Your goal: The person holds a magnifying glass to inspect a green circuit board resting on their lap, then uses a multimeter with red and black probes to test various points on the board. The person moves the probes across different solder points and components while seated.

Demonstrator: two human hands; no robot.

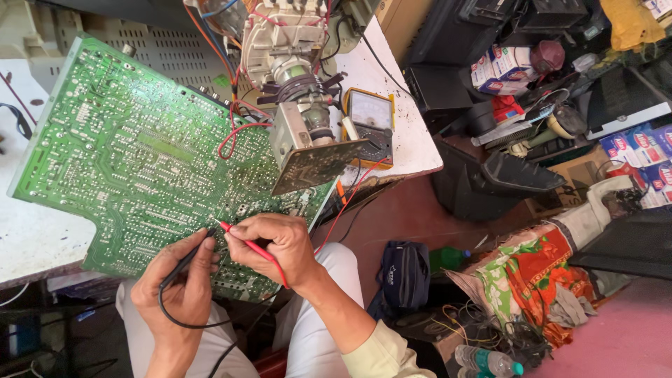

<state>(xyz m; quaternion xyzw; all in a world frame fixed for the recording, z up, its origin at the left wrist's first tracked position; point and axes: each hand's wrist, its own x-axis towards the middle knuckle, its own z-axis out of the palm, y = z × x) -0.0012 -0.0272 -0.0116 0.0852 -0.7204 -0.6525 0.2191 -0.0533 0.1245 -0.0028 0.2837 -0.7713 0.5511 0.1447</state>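
Observation:
A large green circuit board (133, 161) lies solder side up across a white workbench (35, 238) and my lap. My left hand (178, 290) grips a black test probe (189, 259), its tip touching the board near the lower edge. My right hand (276, 248) pinches a red test probe (248, 245), its tip resting on the board just beside the black one. Red and black leads run from the probes toward a yellow analogue meter (369, 122) on the bench. A tube neck with a small board (308, 150) hangs over the green board's upper right.
A beige perforated casing (168, 52) stands behind the board. To the right, dark set casings (504, 178), small boxes (500, 66) and cluttered shelves fill the space. On the floor lie a dark bag (404, 273), a patterned cloth (539, 273), tangled wires and a plastic bottle (486, 360).

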